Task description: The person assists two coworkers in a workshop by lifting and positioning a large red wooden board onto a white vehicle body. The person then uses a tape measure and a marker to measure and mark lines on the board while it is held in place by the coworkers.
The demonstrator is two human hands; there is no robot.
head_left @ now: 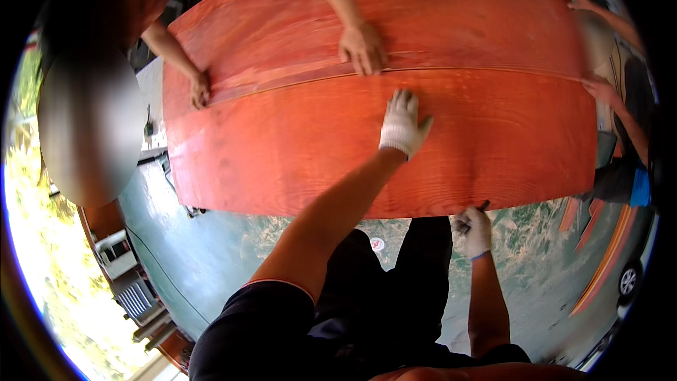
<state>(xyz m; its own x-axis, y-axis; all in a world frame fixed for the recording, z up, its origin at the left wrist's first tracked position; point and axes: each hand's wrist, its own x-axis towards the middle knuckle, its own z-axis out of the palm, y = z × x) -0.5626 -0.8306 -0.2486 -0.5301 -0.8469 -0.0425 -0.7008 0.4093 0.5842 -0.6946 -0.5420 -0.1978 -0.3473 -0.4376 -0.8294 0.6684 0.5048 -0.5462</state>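
My left hand point(404, 125), in a white knit glove, lies spread on the near reddish-orange wooden board point(282, 152), close to its far edge. Down at that board's near edge, my gloved right hand point(474, 231) is closed around a short dark stick-like thing point(484, 205). Only the tip of it shows, so its kind is unclear. Beyond the near board's long straight edge lies a second red wooden board point(472, 14). A co-worker's bare hand point(362, 46) presses at the line between the boards, and their other hand point(199, 89) rests at the left end.
Another person's hands point(599, 89) touch the boards' right end. Below is a green, scuffed floor point(543, 261), with red and orange strips point(605, 261) lying at right. A wheel point(629, 279) shows at the far right. Shelves with stacked items point(134, 300) line the left.
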